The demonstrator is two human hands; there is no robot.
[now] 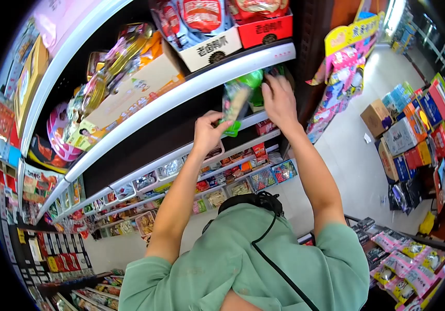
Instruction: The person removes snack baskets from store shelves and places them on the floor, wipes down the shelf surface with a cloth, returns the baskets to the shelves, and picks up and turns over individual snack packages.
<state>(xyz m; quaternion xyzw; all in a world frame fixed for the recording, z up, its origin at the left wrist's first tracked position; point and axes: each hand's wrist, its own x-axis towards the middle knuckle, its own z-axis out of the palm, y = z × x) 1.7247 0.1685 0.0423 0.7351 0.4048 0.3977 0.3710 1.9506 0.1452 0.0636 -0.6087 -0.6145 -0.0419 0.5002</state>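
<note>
My left hand (211, 130) is closed on the lower edge of a green snack packet with a see-through middle (236, 102), which is blurred by motion. Beside it, my right hand (280, 100) reaches into the right end of a dark shelf. Its fingers bend over green packaging (254, 80) there, and their tips are partly hidden, so I cannot make out whether they grip anything. Both hands are just under the white shelf edge (222, 67).
Above stand a white display box (211, 51), a red box (265, 32) and a long snack carton (129, 98). Clear bins (214, 198) line the lower shelves. Hanging pink packets (336, 83) are at the right, with stacked cartons (401, 136) on the floor beyond.
</note>
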